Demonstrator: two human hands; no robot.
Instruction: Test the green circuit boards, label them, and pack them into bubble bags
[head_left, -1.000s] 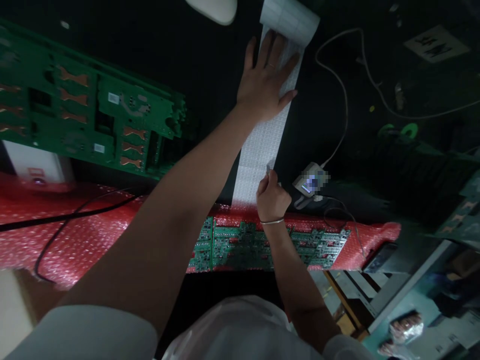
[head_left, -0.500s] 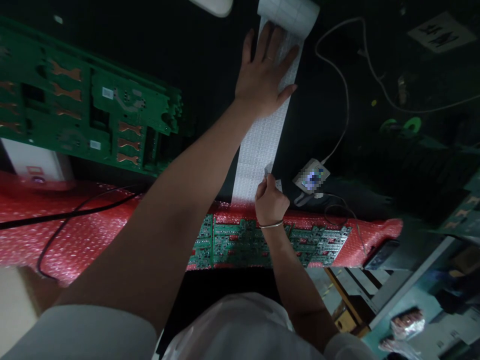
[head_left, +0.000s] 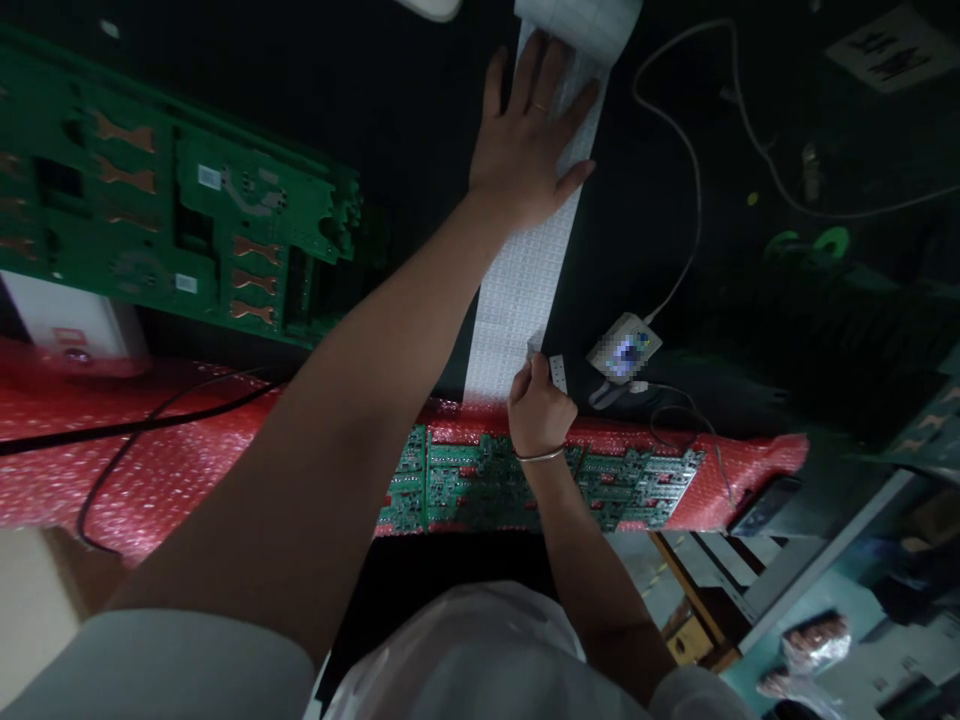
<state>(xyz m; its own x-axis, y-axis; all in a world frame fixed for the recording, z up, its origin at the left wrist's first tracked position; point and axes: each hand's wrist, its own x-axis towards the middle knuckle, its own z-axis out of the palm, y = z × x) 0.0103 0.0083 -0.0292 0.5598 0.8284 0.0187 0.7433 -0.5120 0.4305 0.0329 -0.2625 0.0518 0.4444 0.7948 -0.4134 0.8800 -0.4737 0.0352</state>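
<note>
A long white strip of small labels (head_left: 525, 280) runs from a roll (head_left: 581, 20) at the top edge down to the red bubble wrap (head_left: 187, 450). My left hand (head_left: 529, 140) lies flat on the strip near the roll, fingers spread. My right hand (head_left: 538, 405) is at the strip's lower end, fingers pinched on a small white label (head_left: 557, 372) that stands off the strip's right edge. A panel of green circuit boards (head_left: 480, 490) lies on the bubble wrap just below my right hand.
A large green circuit panel (head_left: 187, 220) lies at the upper left. A small grey device (head_left: 622, 350) with a white cable (head_left: 686, 170) sits right of the strip. A black cable (head_left: 135, 430) crosses the bubble wrap. A green tape ring (head_left: 814, 243) lies at right.
My right hand has drawn a small label off the strip's right edge; it now shows beside my fingers. My left hand stays pressed on the strip.
</note>
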